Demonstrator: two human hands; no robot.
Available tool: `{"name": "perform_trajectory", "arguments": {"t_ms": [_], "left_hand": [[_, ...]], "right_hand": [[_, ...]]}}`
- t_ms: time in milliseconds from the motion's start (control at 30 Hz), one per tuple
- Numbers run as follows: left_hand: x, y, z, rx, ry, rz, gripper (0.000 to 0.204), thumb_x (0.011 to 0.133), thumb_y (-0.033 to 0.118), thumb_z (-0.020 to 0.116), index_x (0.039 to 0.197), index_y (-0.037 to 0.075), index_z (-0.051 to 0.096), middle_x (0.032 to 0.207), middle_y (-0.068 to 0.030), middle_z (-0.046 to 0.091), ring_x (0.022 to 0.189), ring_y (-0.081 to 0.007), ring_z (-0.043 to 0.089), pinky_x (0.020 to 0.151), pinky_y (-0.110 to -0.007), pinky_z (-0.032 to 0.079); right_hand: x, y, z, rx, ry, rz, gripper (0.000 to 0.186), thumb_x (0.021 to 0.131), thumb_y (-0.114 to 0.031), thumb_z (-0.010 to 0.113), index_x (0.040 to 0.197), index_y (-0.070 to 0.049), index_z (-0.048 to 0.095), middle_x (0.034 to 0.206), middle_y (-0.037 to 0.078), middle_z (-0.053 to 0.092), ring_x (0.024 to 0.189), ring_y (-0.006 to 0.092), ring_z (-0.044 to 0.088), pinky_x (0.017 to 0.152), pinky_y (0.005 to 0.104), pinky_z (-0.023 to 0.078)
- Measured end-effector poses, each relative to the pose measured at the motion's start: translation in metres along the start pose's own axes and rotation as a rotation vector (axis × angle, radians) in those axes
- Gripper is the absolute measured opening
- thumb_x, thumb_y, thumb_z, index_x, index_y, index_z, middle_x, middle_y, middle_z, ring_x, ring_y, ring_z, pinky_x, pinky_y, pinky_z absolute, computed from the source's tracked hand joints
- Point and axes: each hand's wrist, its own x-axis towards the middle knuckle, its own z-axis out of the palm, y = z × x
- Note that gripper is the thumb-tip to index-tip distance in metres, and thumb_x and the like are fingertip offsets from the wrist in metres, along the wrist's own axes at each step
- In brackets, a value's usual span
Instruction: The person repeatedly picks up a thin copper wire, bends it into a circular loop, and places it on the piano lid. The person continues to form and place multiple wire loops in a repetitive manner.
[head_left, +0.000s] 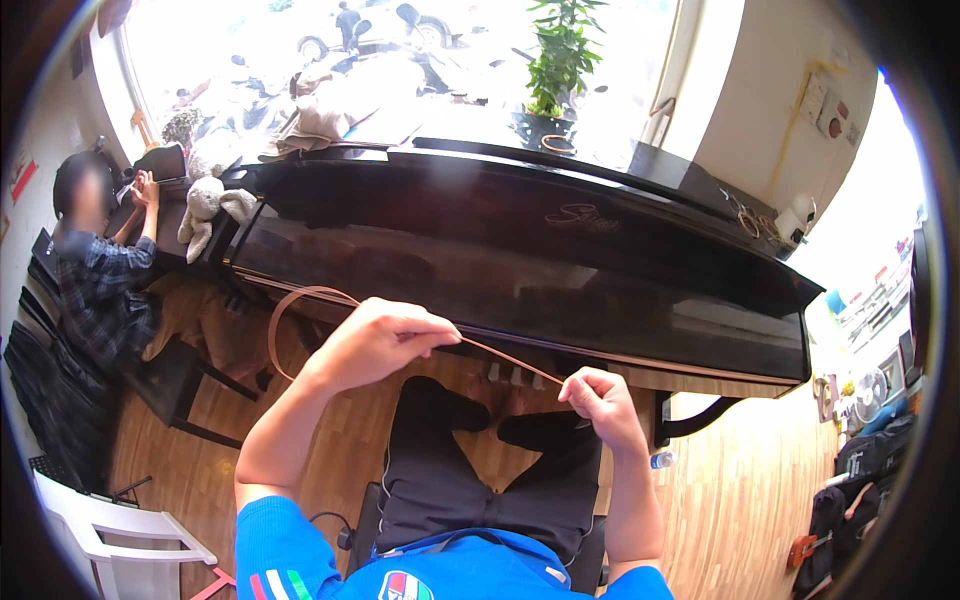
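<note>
A long, narrow tan strip (pixel 510 358), perhaps leather, runs between my two hands above my lap. My left hand (pixel 385 342) pinches it between thumb and fingers. Beyond that hand the strip curls away to the left in a wide loose loop, partly behind my forearm. Closed around the other end is my right hand (pixel 607 405), thumb on top. Between the hands the strip looks straight and slopes down to the right. Just past both hands stands a glossy black upright piano (pixel 520 265), its keys not showing.
To the left another person (pixel 105 290) sits with raised hands, near a plush rabbit (pixel 205 205). A white chair (pixel 125 525) is at lower left. A potted plant (pixel 562 65) stands by the window. A bottle (pixel 662 460) is on the wooden floor; black bags (pixel 850 510) lie far right.
</note>
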Motion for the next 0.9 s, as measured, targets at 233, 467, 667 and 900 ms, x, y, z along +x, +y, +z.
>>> {"name": "perform_trajectory", "arguments": {"t_ms": [233, 467, 667, 900], "left_hand": [[-0.007, -0.011, -0.006, 0.042, 0.101, -0.013, 0.015, 0.091, 0.009, 0.071, 0.104, 0.006, 0.077, 0.083, -0.0064, 0.074, 0.067, -0.0133, 0.066, 0.064, -0.026, 0.053], [-0.033, -0.009, -0.002, -0.046, 0.019, -0.112, 0.015, 0.092, 0.011, 0.072, 0.104, 0.004, 0.077, 0.092, -0.0078, 0.077, 0.067, -0.0125, 0.068, 0.066, -0.026, 0.056], [-0.068, 0.001, 0.034, -0.164, -0.368, -0.342, 0.021, 0.1, 0.019, 0.063, 0.116, 0.008, 0.073, 0.085, -0.0049, 0.075, 0.064, -0.0146, 0.067, 0.064, -0.029, 0.055], [-0.082, -0.048, 0.144, -0.173, -0.401, -0.29, 0.025, 0.099, 0.016, 0.055, 0.119, 0.007, 0.067, 0.088, -0.0074, 0.073, 0.08, -0.025, 0.07, 0.076, -0.035, 0.055]], "right_hand": [[-0.005, 0.01, -0.028, 0.25, -0.198, 0.062, 0.029, 0.107, -0.022, 0.053, 0.087, -0.002, 0.058, 0.06, -0.008, 0.038, 0.05, 0.0025, 0.027, 0.047, 0.0225, 0.022], [-0.028, 0.043, -0.053, 0.732, -0.19, -0.154, 0.027, 0.108, -0.024, 0.048, 0.094, -0.001, 0.055, 0.056, -0.009, 0.024, 0.042, 0.0034, 0.019, 0.043, 0.0258, 0.016], [-0.058, 0.073, -0.043, 1.269, -0.288, -0.265, 0.032, 0.111, -0.034, 0.033, 0.09, -0.013, 0.045, 0.054, -0.007, 0.024, 0.042, 0.007, 0.018, 0.043, 0.026, 0.023], [-0.033, 0.02, 0.046, 1.279, 0.244, -0.278, 0.045, 0.111, -0.04, 0.034, 0.107, -0.006, 0.063, 0.064, -0.005, 0.025, 0.054, 0.0098, 0.027, 0.054, 0.0268, 0.034]]}}
